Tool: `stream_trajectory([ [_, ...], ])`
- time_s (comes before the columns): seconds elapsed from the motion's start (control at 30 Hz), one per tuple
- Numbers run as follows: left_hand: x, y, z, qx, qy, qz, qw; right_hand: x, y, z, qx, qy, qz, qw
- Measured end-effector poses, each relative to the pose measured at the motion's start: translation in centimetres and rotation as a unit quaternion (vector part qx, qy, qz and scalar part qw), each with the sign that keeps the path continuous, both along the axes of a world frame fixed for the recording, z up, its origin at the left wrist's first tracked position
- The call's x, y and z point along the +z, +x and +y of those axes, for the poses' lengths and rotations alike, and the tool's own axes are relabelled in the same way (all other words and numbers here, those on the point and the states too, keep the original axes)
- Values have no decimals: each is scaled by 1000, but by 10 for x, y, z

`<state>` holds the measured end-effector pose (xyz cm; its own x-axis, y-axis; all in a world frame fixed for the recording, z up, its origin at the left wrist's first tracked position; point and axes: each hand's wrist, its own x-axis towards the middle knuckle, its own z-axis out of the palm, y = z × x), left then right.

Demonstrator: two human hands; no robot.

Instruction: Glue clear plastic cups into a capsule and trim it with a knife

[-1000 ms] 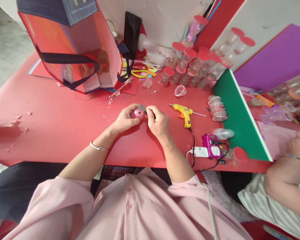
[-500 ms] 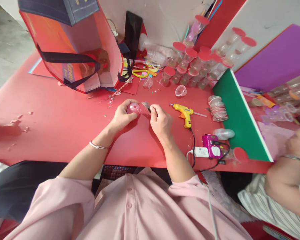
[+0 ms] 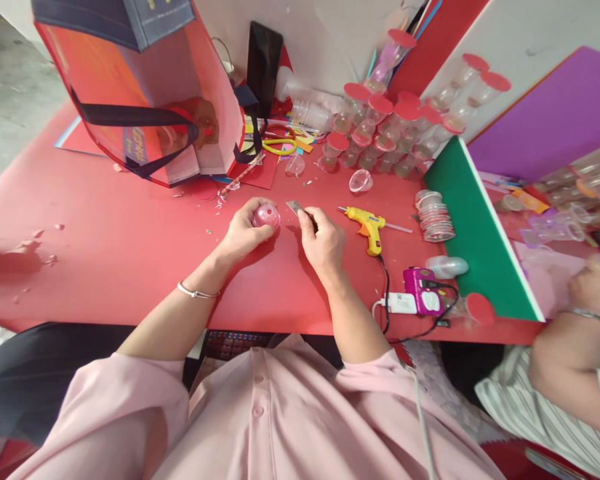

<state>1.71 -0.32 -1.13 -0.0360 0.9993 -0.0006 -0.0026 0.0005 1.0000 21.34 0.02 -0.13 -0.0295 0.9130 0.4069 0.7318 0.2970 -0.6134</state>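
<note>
Pink capped cup [image 3: 267, 216] is sitting on the red table [image 3: 130, 253], my left hand [image 3: 245, 230] cupping it, my right hand [image 3: 323, 240] pinching a small grey strip [image 3: 295, 207] just beside it, not yet attached.

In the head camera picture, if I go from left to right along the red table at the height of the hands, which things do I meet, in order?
Left hand → pink round piece it holds → small grey strip pinched by the right hand → yellow glue gun → stack of clear rings → green board.
</note>
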Motion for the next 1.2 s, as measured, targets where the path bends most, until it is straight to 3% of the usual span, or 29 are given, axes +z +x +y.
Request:
stream_trajectory([
  [0.27,-2,3,1,-11,64,92,994,7,-4,-5,91,12,55,994],
  [0.53,-8,4,1,-7,91,175,980,5,-3,-5,125,-15,87,988],
  [0.8,-8,4,1,-7,92,189,978,1,-3,-2,122,-10,90,988],
  [1.03,-4,0,2,39,65,156,985,-3,1,4,59,-6,99,993],
  [1.2,0,0,3,45,63,107,991,5,1,0,68,-52,93,992],
])
